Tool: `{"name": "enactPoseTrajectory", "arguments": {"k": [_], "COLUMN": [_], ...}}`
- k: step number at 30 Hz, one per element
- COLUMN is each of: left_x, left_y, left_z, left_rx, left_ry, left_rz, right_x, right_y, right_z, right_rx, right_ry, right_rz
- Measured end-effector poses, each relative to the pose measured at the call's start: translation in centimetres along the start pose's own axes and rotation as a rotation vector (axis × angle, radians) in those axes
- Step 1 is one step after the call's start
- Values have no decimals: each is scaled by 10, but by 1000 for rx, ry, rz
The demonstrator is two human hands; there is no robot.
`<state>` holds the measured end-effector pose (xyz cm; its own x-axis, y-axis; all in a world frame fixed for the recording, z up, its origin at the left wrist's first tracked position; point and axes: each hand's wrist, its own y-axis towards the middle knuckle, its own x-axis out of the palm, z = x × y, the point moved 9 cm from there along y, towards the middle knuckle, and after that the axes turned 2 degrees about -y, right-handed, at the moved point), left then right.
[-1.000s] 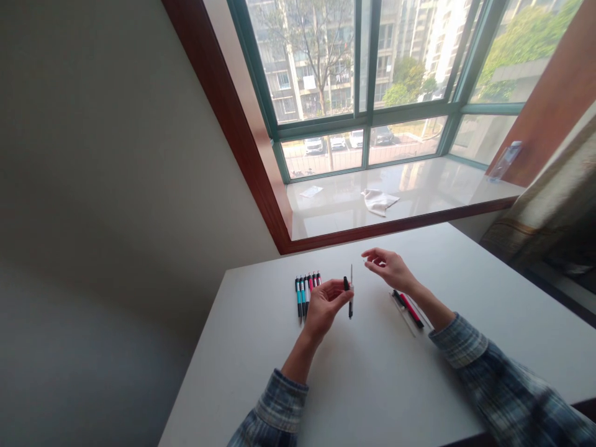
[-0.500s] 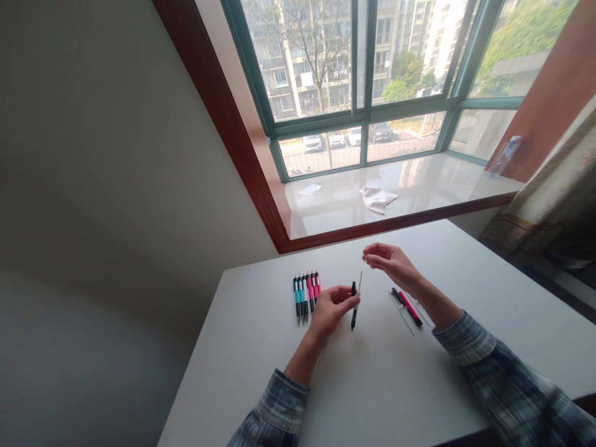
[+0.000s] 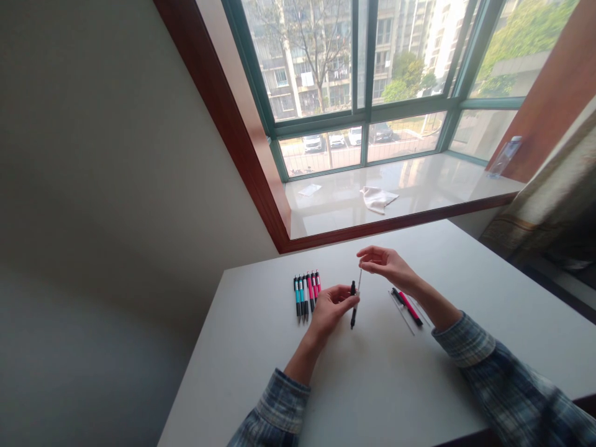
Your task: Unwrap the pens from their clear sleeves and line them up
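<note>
my left hand [image 3: 331, 305] sits nearest me on the white table [image 3: 372, 385], its fingers pinched shut around a black pen barrel [image 3: 354, 307] held upright with the open end up, so it seems steadied for loading. at about 1 o'clock from it my right hand [image 3: 386, 264] hovers with thumb and forefinger closed on the top of a thin refill [image 3: 359, 279], its lower end at the barrel's mouth. a row of teal and pink pens [image 3: 307, 294] lies at 10 o'clock, loose pen parts [image 3: 406, 307] at 3 o'clock under my right wrist, and a white cloth [image 3: 378, 198] rests on the sill at 12.
</note>
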<state>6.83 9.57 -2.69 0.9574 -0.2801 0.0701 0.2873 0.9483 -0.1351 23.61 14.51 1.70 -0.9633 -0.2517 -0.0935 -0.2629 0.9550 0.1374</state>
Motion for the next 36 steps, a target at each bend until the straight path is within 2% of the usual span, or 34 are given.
{"name": "enactPoseTrajectory", "arguments": {"k": [5,9,12,17,20,24,27,31,33,36], "left_x": [-2,-2,0,4,3,-2,-11,-28,-36,-45], "left_y": [2,3,3,1,1,0,-2,-10,-13,-15], "left_z": [3,6,11,14,13,11,20,41,48,55], "left_rx": [26,53,73,86,83,105,212,404,455,500], "left_ry": [-17,-40,-49,-25,1,36,146,430,507,605], "left_rz": [4,-13,-32,-52,-43,7,90,283,351,419], "right_x": [11,31,41,44,38,12,-12,-34,-35,-28], "right_y": [0,-5,-7,-7,-6,-3,0,4,5,6], "right_z": [-1,2,3,-4,-13,-11,5,19,16,4], "right_rx": [-1,11,5,-15,-36,-22,7,0,-33,-100], "right_ry": [-41,-64,-88,-109,-37,237,342,214,84,-89], "right_rz": [-100,-299,-354,-313,-246,-49,101,241,243,180]}}
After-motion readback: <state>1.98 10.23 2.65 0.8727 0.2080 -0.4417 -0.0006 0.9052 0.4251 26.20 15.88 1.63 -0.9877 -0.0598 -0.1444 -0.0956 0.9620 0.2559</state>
